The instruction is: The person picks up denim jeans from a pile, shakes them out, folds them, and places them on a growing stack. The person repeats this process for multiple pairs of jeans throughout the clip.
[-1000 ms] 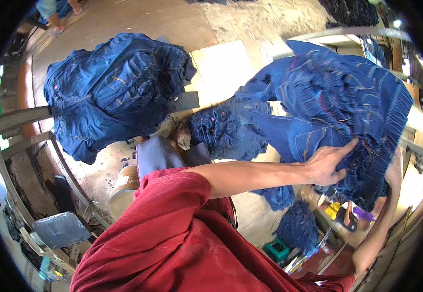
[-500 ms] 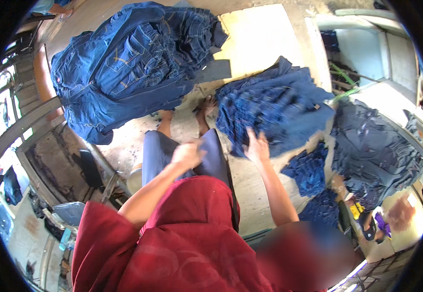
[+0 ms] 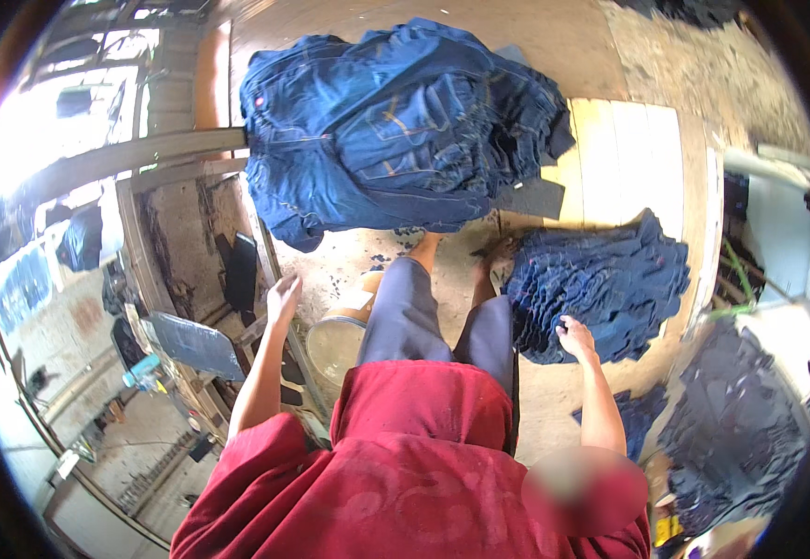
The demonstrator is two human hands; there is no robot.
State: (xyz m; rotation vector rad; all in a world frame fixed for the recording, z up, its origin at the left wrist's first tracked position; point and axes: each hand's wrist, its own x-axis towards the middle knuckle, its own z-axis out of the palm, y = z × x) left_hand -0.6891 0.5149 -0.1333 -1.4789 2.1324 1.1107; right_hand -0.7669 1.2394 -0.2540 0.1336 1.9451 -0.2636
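The right grip (image 3: 576,337) was located right of centre in the frame, at the lower edge of a stack of dark-blue cloth (image 3: 614,279). Its fingers were partly curled against that edge; whether they pinched a layer could not be told. The stack lay as overlapping layers with ruffled edges. The left grip (image 3: 284,298) was raised left of centre, fingers pointed toward the top of the frame and apart from both blue cloth masses; whether they were spread or pressed together could not be told.

A larger heap of blue denim (image 3: 395,140) occupied the upper centre, with pale-stitched seams visible. A dark flat strip (image 3: 530,200) projected at its lower right. A round container (image 3: 333,347) stood below the heap, beside the person's leg. A pile of grey-black cloth (image 3: 731,419) was positioned at the lower right, near a smaller dark-blue piece (image 3: 642,416).
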